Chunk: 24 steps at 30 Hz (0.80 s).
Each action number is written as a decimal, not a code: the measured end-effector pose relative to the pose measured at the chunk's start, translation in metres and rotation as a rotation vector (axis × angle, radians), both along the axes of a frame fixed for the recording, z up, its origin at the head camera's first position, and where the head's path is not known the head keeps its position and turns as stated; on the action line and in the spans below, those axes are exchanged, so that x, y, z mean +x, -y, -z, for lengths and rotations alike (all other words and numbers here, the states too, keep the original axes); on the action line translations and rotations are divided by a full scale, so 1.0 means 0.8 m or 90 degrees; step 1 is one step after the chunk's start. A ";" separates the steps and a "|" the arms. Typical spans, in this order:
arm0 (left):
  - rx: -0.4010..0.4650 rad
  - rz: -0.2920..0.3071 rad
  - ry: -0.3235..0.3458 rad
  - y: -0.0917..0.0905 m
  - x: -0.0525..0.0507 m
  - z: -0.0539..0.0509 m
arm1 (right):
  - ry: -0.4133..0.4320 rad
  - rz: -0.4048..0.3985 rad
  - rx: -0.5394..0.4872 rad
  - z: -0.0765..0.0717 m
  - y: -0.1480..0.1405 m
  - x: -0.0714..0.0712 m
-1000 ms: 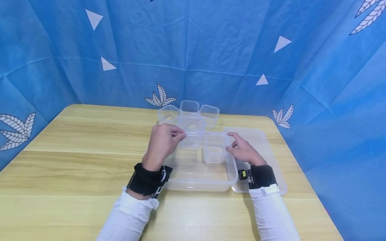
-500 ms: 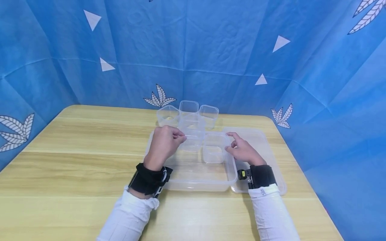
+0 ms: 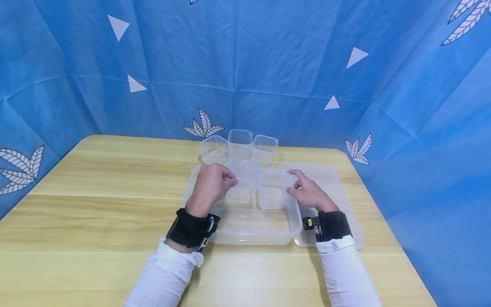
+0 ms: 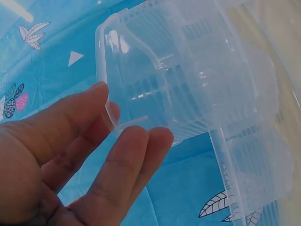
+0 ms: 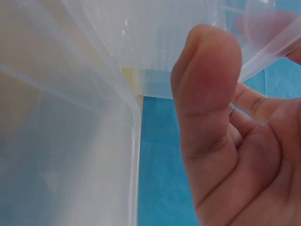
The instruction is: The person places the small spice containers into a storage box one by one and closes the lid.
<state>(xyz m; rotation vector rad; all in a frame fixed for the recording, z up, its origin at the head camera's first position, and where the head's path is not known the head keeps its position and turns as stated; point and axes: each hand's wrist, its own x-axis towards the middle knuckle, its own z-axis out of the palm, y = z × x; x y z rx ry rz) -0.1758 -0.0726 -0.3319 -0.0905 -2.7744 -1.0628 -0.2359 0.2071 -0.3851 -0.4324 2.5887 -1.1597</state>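
My left hand pinches the rim of a small clear plastic container between thumb and fingers. That container is over the back of a larger clear rectangular box, beside another small clear container inside the box. My right hand is at the box's right edge by this second container, index finger extended and thumb spread from it. In the right wrist view the thumb stands up in front of clear plastic, with a finger showing through it. Whether the right fingertips press the box or the container is hard to tell.
Several small clear containers stand behind the box near the table's back edge. A flat translucent lid lies right of the box, under my right wrist. The wooden table ends at a blue patterned cloth.
My left hand has moved slightly down and towards me, lowering the pinched container at the back of the box. My right hand has stayed at the box's right edge.
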 end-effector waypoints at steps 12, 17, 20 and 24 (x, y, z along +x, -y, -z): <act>-0.038 0.017 0.050 -0.001 -0.002 0.005 | -0.005 0.000 0.007 0.001 0.000 0.001; -0.049 0.028 0.053 -0.001 -0.004 0.009 | -0.007 -0.003 0.008 0.001 -0.001 0.001; -0.055 0.033 0.049 -0.001 -0.005 0.009 | -0.005 0.001 0.011 0.001 -0.001 0.001; -0.060 0.035 0.048 -0.002 -0.005 0.009 | -0.005 0.003 0.017 0.001 -0.001 0.000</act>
